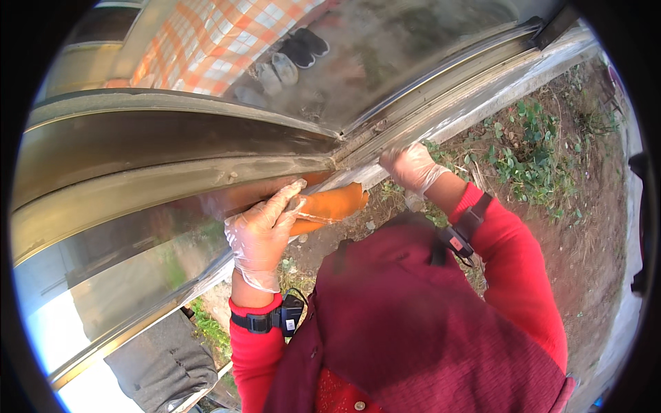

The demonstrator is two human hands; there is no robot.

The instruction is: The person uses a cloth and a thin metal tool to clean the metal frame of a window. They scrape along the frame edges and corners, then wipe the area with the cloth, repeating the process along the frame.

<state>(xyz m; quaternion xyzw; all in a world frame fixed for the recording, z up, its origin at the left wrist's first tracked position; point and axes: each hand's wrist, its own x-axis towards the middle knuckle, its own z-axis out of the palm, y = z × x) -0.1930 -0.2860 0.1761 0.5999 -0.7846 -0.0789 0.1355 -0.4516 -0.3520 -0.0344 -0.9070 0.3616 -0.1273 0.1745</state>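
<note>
A thin clear plastic glove covers my left hand (262, 227), which grips an orange cloth (335, 202) close against the glass pane (170, 258) of a metal-framed window. The cloth hangs out past my fingers towards the sill, and some orange reflects in the glass. My right hand (410, 168), gloved the same way, rests at the outer edge of the pale window sill (465, 118). Its fingers are blurred and turned away, so what they hold, if anything, is hidden. The window frame (170, 188) meets the sliding track (413, 95) between and above my hands.
Behind the glass are a checked orange-and-white cloth (222, 41) and dark shoes (304, 47). Green plants (537, 139) grow in bare soil (578, 268) at right. A dark grey fabric (165, 356) hangs at lower left. Both my wrists carry strapped devices (457, 241).
</note>
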